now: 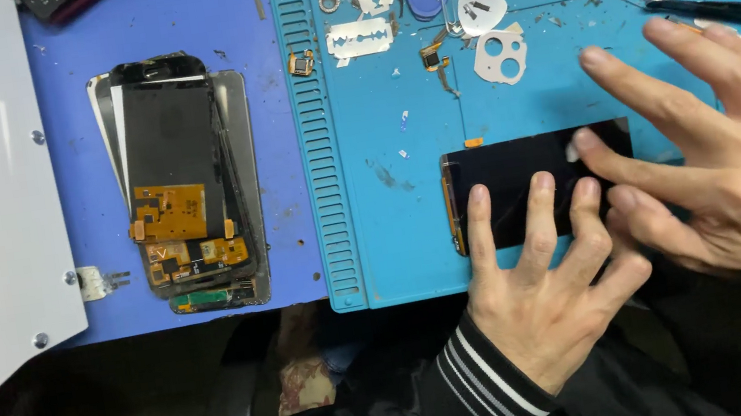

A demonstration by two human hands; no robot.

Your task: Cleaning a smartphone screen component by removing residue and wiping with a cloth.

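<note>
My left hand (pixel 547 294) presses spread fingertips on the black phone screen (pixel 521 182); my right hand (pixel 730 153), open, touches it; both grip nothing.

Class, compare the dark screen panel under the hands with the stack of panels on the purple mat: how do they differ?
The dark screen panel lies alone, crosswise on the blue mat; the stack of panels lies lengthwise. The single panel shows a plain black face; the stack's top shows orange circuit strips. The left hand and right hand touch only the single panel. Both are flat, dark rectangles.
</note>
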